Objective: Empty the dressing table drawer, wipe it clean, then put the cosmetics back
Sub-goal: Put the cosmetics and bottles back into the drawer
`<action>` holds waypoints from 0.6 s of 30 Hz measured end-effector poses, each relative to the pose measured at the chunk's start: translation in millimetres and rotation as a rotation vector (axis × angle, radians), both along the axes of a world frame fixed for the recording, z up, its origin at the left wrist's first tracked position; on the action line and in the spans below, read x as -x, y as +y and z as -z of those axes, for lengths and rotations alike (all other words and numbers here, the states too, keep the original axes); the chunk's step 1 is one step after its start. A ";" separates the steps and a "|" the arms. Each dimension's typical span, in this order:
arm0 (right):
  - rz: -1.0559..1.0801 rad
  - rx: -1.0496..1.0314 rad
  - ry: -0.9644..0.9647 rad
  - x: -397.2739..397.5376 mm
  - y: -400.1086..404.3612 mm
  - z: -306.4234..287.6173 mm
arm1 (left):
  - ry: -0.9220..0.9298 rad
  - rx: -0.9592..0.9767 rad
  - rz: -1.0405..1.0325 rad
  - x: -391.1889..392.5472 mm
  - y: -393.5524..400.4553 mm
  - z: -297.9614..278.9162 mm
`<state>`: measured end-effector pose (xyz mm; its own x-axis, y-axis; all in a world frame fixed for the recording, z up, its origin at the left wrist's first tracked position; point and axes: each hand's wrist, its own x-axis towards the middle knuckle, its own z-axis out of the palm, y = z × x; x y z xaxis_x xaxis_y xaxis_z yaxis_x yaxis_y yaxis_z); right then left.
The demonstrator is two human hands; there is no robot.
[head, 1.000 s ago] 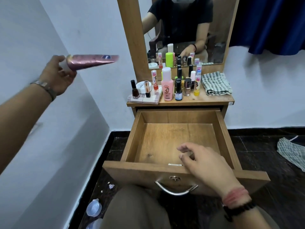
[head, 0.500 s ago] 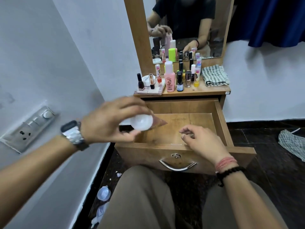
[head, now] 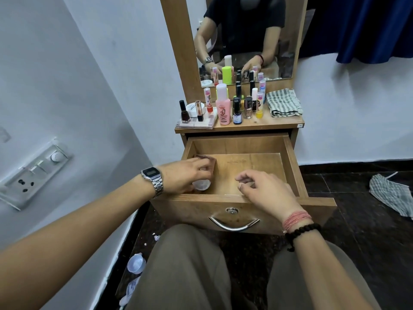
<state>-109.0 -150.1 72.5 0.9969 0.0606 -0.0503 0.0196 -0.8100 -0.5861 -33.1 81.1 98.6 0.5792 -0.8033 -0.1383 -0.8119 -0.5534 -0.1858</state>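
The wooden drawer (head: 290, 162) is pulled out in front of me. My left hand (head: 183, 175) is inside its left front corner and grips a pink tube (head: 206, 158) with a white cap (head: 202, 185); the tube lies along the drawer's left side. My right hand (head: 266, 191) hovers over the front edge of the drawer with loosely curled fingers and holds nothing. Several cosmetics stand on the tabletop (head: 268, 124): a pink bottle (head: 223, 108), nail polish bottles (head: 237, 111), a white jar (head: 193, 108).
A folded striped cloth (head: 283, 102) lies at the right of the tabletop under the mirror (head: 245, 36). Another cloth (head: 393, 195) lies on the dark floor to the right. A small plastic cup (head: 136, 264) lies on the floor by the left wall, below a switchboard (head: 35, 173).
My left hand has brought the pink tube from high at the left down into the drawer's left front corner. My right hand stays near the drawer front.
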 end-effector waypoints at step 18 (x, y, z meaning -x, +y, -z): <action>-0.016 0.022 0.018 -0.4 0.3 0.7 | 0.146 -0.159 -0.180 -28.8 -11.7 26.5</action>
<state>-108.6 -149.8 71.8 0.9947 0.0755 -0.0695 0.0227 -0.8224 -0.5684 -4.3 69.4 72.1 0.6754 -0.6510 -0.3466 -0.7277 -0.6644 -0.1702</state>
